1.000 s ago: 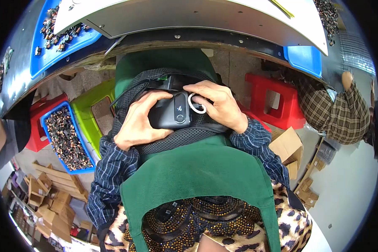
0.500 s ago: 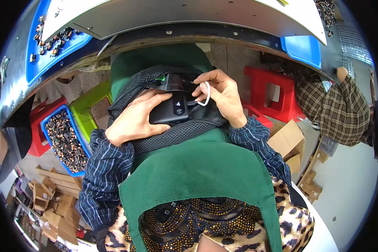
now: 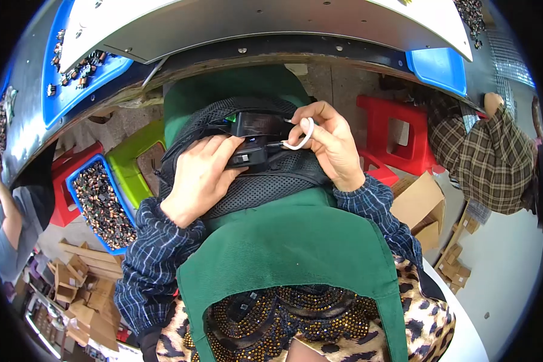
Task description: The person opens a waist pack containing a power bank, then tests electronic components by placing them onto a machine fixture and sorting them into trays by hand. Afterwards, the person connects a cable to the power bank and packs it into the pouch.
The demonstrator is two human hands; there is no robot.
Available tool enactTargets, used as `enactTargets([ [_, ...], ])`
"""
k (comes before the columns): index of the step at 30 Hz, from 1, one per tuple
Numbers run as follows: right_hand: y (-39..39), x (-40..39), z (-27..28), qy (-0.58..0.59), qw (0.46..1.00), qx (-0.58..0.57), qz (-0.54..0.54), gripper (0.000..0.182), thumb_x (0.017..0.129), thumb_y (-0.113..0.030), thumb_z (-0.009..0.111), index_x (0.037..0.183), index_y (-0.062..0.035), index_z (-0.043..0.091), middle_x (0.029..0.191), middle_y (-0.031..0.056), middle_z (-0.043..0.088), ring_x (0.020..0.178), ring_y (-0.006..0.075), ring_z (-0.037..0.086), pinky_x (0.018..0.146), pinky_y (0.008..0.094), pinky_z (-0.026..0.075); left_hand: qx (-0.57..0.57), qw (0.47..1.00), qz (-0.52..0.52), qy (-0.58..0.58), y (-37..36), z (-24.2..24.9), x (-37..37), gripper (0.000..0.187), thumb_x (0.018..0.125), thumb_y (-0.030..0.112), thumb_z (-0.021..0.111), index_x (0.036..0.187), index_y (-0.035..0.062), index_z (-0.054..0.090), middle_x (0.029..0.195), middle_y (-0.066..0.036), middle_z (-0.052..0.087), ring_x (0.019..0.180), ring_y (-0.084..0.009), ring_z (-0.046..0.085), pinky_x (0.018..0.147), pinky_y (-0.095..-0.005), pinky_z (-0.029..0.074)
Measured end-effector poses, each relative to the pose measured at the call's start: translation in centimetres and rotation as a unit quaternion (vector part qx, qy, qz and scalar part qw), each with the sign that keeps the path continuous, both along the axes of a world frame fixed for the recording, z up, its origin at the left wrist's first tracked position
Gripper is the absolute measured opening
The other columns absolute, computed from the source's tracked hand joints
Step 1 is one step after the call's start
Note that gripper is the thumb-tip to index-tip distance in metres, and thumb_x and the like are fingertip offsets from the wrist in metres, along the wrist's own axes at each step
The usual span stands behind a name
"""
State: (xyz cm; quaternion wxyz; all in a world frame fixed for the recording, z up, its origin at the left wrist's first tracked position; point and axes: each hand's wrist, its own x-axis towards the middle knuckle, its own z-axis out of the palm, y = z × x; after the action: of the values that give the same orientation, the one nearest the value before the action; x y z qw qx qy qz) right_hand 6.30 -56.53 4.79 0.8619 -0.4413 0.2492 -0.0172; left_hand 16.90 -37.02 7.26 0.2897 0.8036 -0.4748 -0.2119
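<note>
On my lap, over the green apron (image 3: 283,241), lies a black mesh bag (image 3: 247,196). My left hand (image 3: 196,181) grips a black power bank (image 3: 256,155), tipped so that its edge with ports faces up. A short white cable (image 3: 308,134) loops out of my right hand (image 3: 335,145), pinched between thumb and fingers. One dark plug of the cable is right at the power bank's right end. Just beyond sits a glossy black box-shaped device (image 3: 259,123) with a green light at its left, partly inside the bag; the cable's other end is close to it.
Ahead runs the workbench edge (image 3: 308,58) with a white metal housing (image 3: 271,30). Blue trays (image 3: 96,84) hold small coil parts, and a blue bin (image 3: 105,208) of them stands left by a green stool (image 3: 123,163). Right are a red stool (image 3: 398,136) and a person in plaid (image 3: 489,157).
My left hand has tilted the power bank, so its display face is turned from view and its port edge shows. My right hand still pinches the cable, slightly further right in view.
</note>
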Motion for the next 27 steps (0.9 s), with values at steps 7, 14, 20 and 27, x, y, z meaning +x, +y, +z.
enactTargets([
  [7,-1.0,-0.6,0.2,-0.039,0.991,-0.087,0.091,0.016,0.075,-0.007,0.063,0.083,-0.0007,0.051,0.088,0.0095,0.05,0.071,0.0155,0.058,0.066,0.0281,0.051,-0.008,0.951,-0.03,0.309,-0.1,0.8,2.9,0.038,0.068,0.017,0.07,0.097,-0.0013,0.055,0.087,-0.012,0.06,0.081,-0.0214,0.059,0.073,-0.028,0.044],
  [14,-1.3,-1.1,0.5,-0.09,0.987,-0.054,0.123,0.031,0.069,-0.021,0.07,0.085,-0.0021,0.051,0.089,0.009,0.052,0.076,0.0177,0.059,0.072,0.0299,0.048,-0.098,0.897,0.01,0.431,1.4,-0.6,3.6,0.04,0.066,0.014,0.072,0.098,-0.0033,0.056,0.088,-0.008,0.059,0.081,-0.0133,0.055,0.075,-0.0245,0.043],
  [20,-1.6,-0.8,1.5,-0.044,0.973,-0.148,0.174,0.032,0.082,-0.028,0.056,0.073,0.0018,0.054,0.073,0.0076,0.055,0.057,0.011,0.053,0.052,0.0227,0.042,-0.09,0.856,0.062,0.505,1.7,-0.7,3.6,0.04,0.063,0.008,0.073,0.098,-0.0033,0.057,0.092,-0.006,0.059,0.086,-0.0132,0.054,0.08,-0.0257,0.042],
  [27,-3.8,0.4,1.0,-0.113,0.897,-0.21,0.372,0.027,0.077,-0.023,0.055,0.071,0.0034,0.057,0.07,0.0098,0.058,0.065,0.0155,0.054,0.059,0.0269,0.041,-0.066,0.916,-0.039,0.394,0.8,-0.9,3.7,0.039,0.067,0.012,0.072,0.1,-0.0014,0.057,0.094,-0.012,0.06,0.088,-0.0194,0.057,0.078,-0.0309,0.044],
])
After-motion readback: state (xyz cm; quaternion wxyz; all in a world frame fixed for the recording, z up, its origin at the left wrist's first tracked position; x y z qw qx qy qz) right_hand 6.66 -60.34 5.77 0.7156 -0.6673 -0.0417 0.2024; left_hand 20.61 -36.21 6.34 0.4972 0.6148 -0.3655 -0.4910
